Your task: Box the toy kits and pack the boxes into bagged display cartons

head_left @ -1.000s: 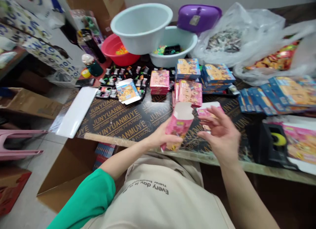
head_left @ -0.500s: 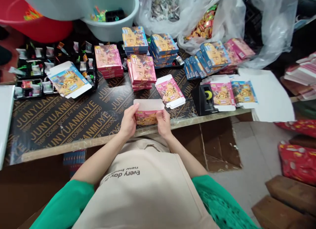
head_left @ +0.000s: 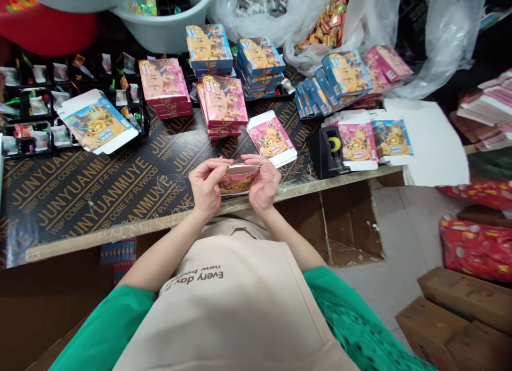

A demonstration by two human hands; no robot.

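A pink printed carton (head_left: 239, 181) is held between my two hands at the table's front edge. My left hand (head_left: 207, 183) grips its left end, thumb and fingers closed at the flap. On the other end my right hand (head_left: 264, 183) is closed the same way, fingers curled over the top edge. The carton's upper side faces me as a narrow slot; its inside is hidden. Just beyond lies a flat pink carton (head_left: 272, 138) with white flaps. Behind my left hand stands a stack of pink boxes (head_left: 224, 102).
Stacked blue boxes (head_left: 260, 56) and pink boxes (head_left: 165, 83) stand farther back. Black trays (head_left: 38, 104) of small packets fill the left, a blue carton (head_left: 98, 123) lying on them. A tape dispenser (head_left: 326, 152) sits right. Tubs (head_left: 160, 27) and plastic bags (head_left: 296, 40) line the back.
The carton's raised white flap has been folded down out of sight. Both hands have shifted their fingers up over the carton's top edge. The camera view has shifted slightly.
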